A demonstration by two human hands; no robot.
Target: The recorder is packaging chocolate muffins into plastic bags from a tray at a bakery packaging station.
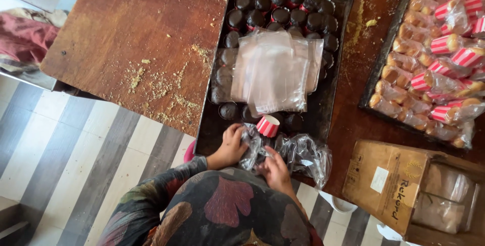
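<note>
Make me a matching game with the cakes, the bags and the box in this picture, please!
Things:
1. chocolate cakes
2. stack of clear bags
3. wrapped striped-cup cakes
4. cardboard box

Places:
A. lying on top of the cakes in the middle tray
B. at the far end of the dark middle tray
C. at the table's near right corner
D. piled in the tray on the right

Pairs: 1-B, 2-A, 3-D, 4-C

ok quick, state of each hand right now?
Left hand: fingers curled closed on the clear plastic bag.
Right hand: on the same bag, beside the striped cupcake; grip cannot be told.
</note>
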